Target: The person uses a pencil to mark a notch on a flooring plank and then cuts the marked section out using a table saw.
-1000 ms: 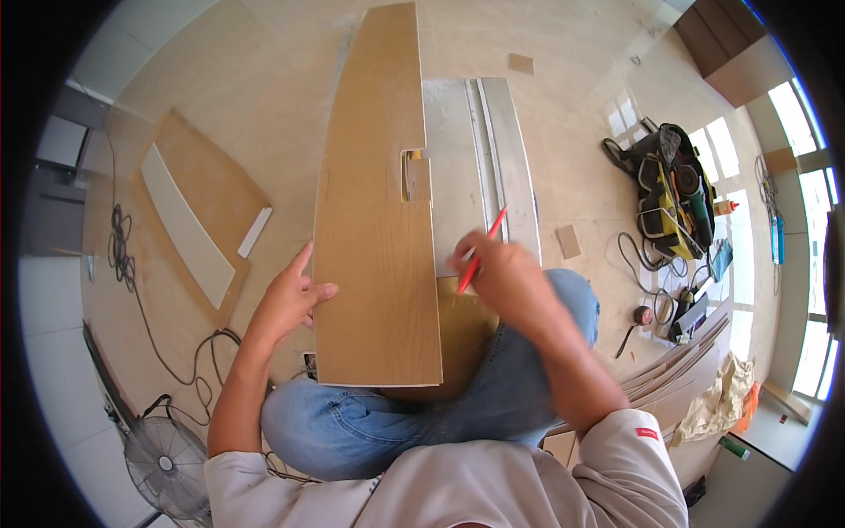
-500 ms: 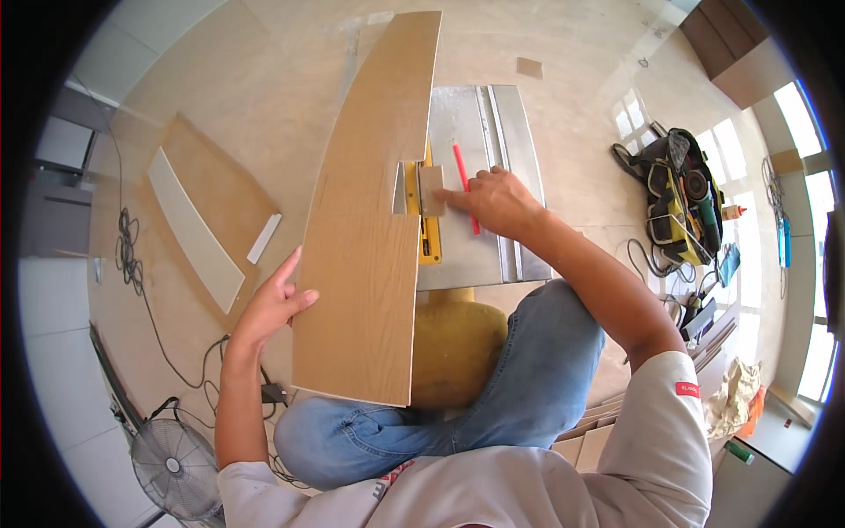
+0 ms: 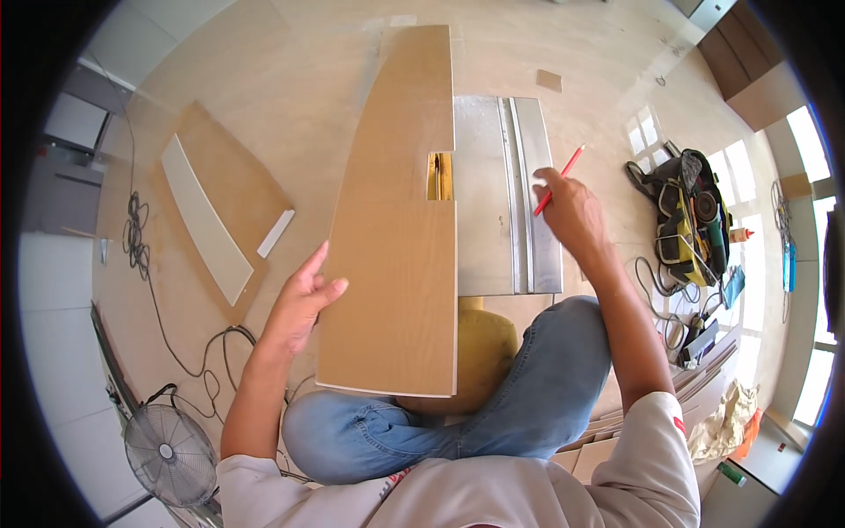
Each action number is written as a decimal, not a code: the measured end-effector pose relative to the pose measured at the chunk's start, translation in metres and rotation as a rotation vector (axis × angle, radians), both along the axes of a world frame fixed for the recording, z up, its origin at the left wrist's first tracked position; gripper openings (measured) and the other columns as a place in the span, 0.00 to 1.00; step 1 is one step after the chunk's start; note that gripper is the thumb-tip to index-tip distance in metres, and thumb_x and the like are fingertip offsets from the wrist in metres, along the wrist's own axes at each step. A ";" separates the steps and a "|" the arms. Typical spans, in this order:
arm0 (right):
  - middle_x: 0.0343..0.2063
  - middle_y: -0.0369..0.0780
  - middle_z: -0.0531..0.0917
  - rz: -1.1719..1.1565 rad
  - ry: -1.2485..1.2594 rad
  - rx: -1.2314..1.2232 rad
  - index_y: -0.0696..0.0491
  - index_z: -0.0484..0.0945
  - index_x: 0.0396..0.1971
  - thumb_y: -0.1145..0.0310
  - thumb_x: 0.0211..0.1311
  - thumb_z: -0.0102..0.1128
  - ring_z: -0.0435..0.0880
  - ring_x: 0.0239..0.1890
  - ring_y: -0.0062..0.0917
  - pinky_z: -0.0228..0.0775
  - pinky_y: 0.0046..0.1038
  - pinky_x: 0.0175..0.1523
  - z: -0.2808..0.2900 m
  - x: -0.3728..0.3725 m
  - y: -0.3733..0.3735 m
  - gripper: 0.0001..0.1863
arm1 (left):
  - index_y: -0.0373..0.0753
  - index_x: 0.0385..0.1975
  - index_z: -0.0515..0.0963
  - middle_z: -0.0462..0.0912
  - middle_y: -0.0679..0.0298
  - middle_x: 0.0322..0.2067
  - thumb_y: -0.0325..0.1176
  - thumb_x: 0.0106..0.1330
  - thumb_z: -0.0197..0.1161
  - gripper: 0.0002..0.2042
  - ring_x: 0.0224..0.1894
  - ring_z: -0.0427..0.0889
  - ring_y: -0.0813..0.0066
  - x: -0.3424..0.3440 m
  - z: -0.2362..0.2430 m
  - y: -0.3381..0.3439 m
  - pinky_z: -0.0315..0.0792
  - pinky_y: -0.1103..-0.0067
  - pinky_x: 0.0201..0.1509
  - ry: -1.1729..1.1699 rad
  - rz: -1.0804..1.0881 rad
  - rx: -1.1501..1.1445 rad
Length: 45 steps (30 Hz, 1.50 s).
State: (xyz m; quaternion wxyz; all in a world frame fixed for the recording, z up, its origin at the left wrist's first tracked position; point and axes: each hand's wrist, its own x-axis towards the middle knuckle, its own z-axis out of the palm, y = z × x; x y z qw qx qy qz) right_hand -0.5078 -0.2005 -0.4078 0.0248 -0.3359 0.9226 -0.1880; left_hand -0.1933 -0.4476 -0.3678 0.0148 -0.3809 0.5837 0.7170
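A long wood-grain plank (image 3: 387, 282) with a curved far left edge lies across the metal-topped table saw (image 3: 488, 238). A rectangular notch is cut in its right edge, and the saw's yellow insert (image 3: 440, 177) shows through it. My left hand (image 3: 304, 299) grips the plank's left edge, thumb on top; the other fingers are partly hidden. To the right, over the saw top's right edge, my right hand (image 3: 572, 207) is closed around a red pencil (image 3: 561, 179), its point upward and away from me.
On the left floor lie a brown panel (image 3: 224, 185), a curved white strip (image 3: 202, 220) and a short white piece (image 3: 276, 233). A fan (image 3: 169, 453) stands at lower left near loose cables (image 3: 134, 233). At right sits an open tool bag (image 3: 678, 202), with stacked boards (image 3: 704, 374) nearer me.
My right hand has left the notch, picked up the red pencil from the saw top and moved right. The small wood piece at the notch is out of sight. The plank appears shifted slightly.
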 end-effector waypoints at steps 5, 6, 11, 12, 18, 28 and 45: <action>0.19 0.48 0.81 0.237 -0.261 -0.079 0.49 0.78 0.40 0.61 0.64 0.60 0.82 0.24 0.44 0.73 0.41 0.29 0.031 0.086 0.005 0.10 | 0.39 0.74 0.39 0.81 0.66 0.33 0.30 0.68 0.62 0.42 0.33 0.77 0.85 -0.007 0.000 0.011 0.72 0.84 0.36 -0.063 -0.117 0.045; 0.18 0.47 0.81 0.273 -0.311 -0.049 0.50 0.77 0.42 0.61 0.64 0.60 0.82 0.23 0.43 0.73 0.41 0.27 0.033 0.106 0.012 0.11 | 0.41 0.74 0.39 0.80 0.68 0.33 0.32 0.67 0.63 0.43 0.33 0.76 0.86 -0.009 -0.006 0.013 0.70 0.84 0.35 -0.073 -0.135 0.017; 0.16 0.48 0.79 0.185 -0.373 -0.117 0.59 0.71 0.49 0.62 0.60 0.64 0.81 0.21 0.44 0.73 0.42 0.27 0.008 0.176 0.031 0.22 | 0.46 0.75 0.37 0.80 0.70 0.32 0.35 0.66 0.64 0.45 0.31 0.75 0.87 -0.009 -0.017 0.021 0.67 0.85 0.31 -0.111 -0.137 -0.040; 0.16 0.48 0.79 0.177 -0.382 -0.123 0.59 0.71 0.49 0.62 0.60 0.64 0.81 0.21 0.44 0.73 0.42 0.27 0.007 0.177 0.033 0.22 | 0.47 0.75 0.37 0.80 0.69 0.32 0.35 0.66 0.65 0.45 0.30 0.75 0.86 -0.007 -0.018 0.021 0.67 0.85 0.31 -0.132 -0.152 -0.044; 0.18 0.49 0.80 0.163 -0.476 -0.103 0.59 0.73 0.46 0.64 0.59 0.65 0.81 0.22 0.47 0.72 0.44 0.28 -0.002 0.181 0.039 0.20 | 0.49 0.75 0.36 0.81 0.69 0.31 0.33 0.66 0.63 0.45 0.29 0.75 0.85 -0.003 -0.024 0.026 0.67 0.84 0.31 -0.200 -0.219 -0.089; 0.15 0.49 0.79 0.147 -0.456 -0.082 0.59 0.73 0.46 0.67 0.58 0.64 0.81 0.20 0.46 0.72 0.43 0.27 -0.005 0.171 0.028 0.19 | 0.48 0.75 0.35 0.80 0.63 0.45 0.32 0.69 0.58 0.42 0.40 0.76 0.82 -0.022 -0.031 0.028 0.71 0.82 0.38 -0.134 -0.134 -0.116; 0.16 0.50 0.80 0.127 -0.363 -0.027 0.59 0.74 0.46 0.62 0.61 0.62 0.82 0.22 0.47 0.73 0.44 0.29 -0.014 0.164 0.026 0.19 | 0.47 0.75 0.35 0.80 0.69 0.41 0.32 0.69 0.59 0.42 0.33 0.70 0.86 -0.030 -0.048 0.022 0.63 0.84 0.33 -0.056 -0.156 -0.102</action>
